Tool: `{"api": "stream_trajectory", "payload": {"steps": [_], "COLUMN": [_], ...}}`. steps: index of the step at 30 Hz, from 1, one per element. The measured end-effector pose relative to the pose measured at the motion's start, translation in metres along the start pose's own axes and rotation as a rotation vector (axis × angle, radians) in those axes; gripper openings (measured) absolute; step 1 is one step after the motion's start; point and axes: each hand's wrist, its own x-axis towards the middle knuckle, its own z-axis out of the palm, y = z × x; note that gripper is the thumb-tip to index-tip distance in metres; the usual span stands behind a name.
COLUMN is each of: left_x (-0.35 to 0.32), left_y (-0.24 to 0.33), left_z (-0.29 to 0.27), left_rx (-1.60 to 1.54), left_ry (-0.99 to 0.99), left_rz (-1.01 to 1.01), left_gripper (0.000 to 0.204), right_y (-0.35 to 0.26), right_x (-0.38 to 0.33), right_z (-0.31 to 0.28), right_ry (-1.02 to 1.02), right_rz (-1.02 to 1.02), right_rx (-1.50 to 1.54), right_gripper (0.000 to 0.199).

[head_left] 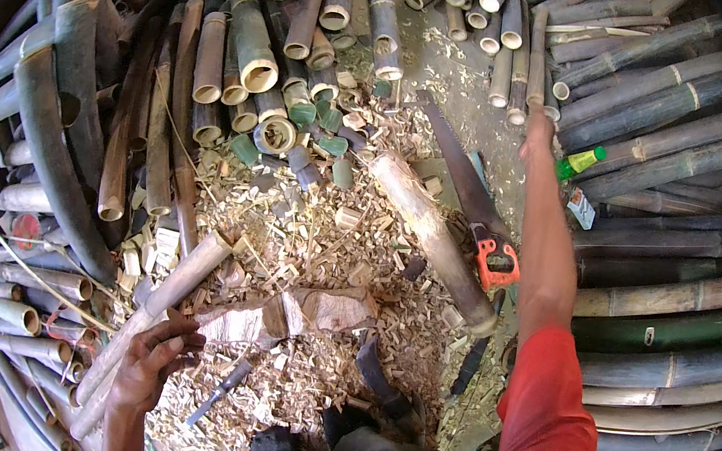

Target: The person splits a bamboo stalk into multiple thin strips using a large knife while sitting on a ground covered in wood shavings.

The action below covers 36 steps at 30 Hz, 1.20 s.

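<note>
My right hand (538, 136) reaches far forward and is closed around the near end of a slim bamboo pole (537, 61). My left hand (149, 364) is raised at the lower left beside a pale bamboo pole (177, 285), its fingers loosely bent and apart, with nothing seen in them. In front of me a notched wooden block (326, 310) lies among the chips. A knife (219, 392) lies flat near it. Farther off rests a thick, partly shaved log (434, 234). Along its right side lies a handsaw (461, 168) with an orange handle.
Wood chips (284, 247) cover the floor. Cut bamboo tubes (251, 53) are heaped ahead, and long bamboo poles (673, 302) are stacked at the right. A green bottle (578, 163) and a small pack (581, 208) sit by that stack. Curved bamboo pieces (50, 136) stand at the left.
</note>
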Motion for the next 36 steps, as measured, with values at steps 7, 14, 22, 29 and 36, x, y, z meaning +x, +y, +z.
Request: {"api": "stream_trajectory", "payload": {"steps": [7,14,22,29,36], "left_x": [-0.025,-0.072,-0.071,-0.064,-0.068], "left_y": [0.001,-0.039,-0.092,-0.155,-0.181], "left_z": [0.015,0.044,0.052,0.007,-0.17], "left_rx": [0.021,0.155,0.642,-0.201,1.321], "left_ry": [-0.069,-0.271,-0.547,0.199,1.026], "left_rz": [0.09,-0.074,0.218,-0.056,0.395], "left_gripper": [0.049,0.048,0.049,0.033,0.079], "right_y": [0.036,0.05,0.055,0.14,0.109], "right_x": [-0.22,-0.345,-0.403,-0.499,-0.505], "right_z": [-0.018,-0.059,-0.147,-0.212,-0.221], "right_ry": [-0.681,-0.811,-0.968,-1.007,-1.065], "right_rz": [-0.04,-0.239,-0.378,-0.681,-0.198], "right_rx": [-0.229,-0.67,-1.192,-1.388,-1.098], "right_gripper": [0.039,0.042,0.038,0.054,0.045]}}
